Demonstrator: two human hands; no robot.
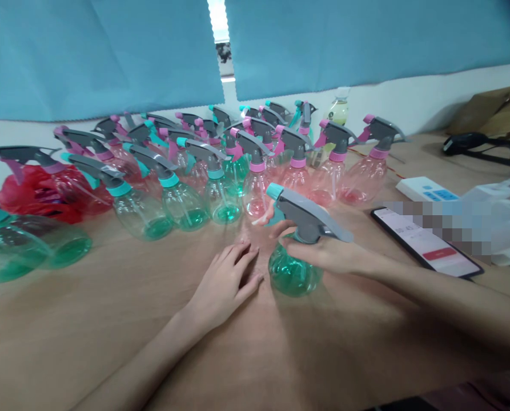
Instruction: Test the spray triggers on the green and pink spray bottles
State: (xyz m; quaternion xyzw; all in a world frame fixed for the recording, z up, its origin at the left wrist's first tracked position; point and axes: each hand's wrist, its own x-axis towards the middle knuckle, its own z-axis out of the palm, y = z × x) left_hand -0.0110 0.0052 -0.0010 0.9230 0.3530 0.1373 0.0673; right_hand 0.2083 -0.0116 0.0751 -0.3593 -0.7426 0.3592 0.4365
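Note:
A spray bottle (295,271) with a clear green body, grey sprayer head and turquoise nozzle stands upright on the wooden table. My right hand (317,251) is closed around its neck, below the grey head; part of the fingers is hidden behind the bottle. Just left of it, my left hand (227,277) lies on the tabletop with fingers stretched out, holding nothing and apart from the bottle. Beyond both hands are a green spray bottle (224,200) with a turquoise collar and a pink spray bottle (257,191) with a pink collar.
Several more pink and green spray bottles crowd the back, one green bottle (66,245) at far left. A red plastic bag (27,191) lies behind. At right are a phone (426,240), a white box with blue buttons (428,191), clear plastic (503,211) and cardboard (486,111).

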